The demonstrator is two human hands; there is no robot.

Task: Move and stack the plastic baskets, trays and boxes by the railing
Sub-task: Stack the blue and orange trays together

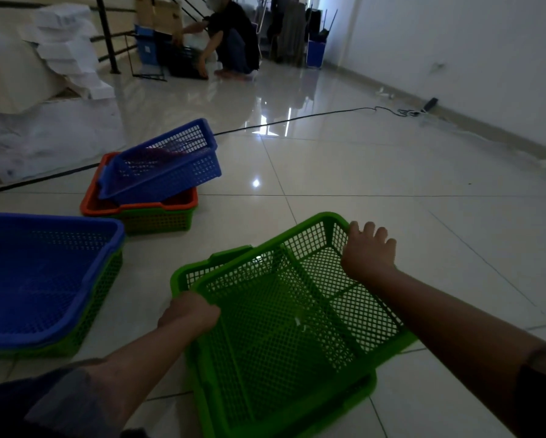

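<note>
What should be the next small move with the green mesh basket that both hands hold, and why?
Probably lower its raised far corner so it settles level. The upper green plastic mesh basket sits tilted and skewed in another green basket beneath it, with the left hand and right hand gripping opposite corners of its rim, so it does not look fully nested.

No text, label, brand, number or sign can be read anywhere in the view. The baskets (281,311) carry plain mesh with no marking that shows. The cardboard (159,14) behind the railing (106,36) has small dark marks, too blurred to read. The blue bins (315,53) beyond it show no legible print.
</note>
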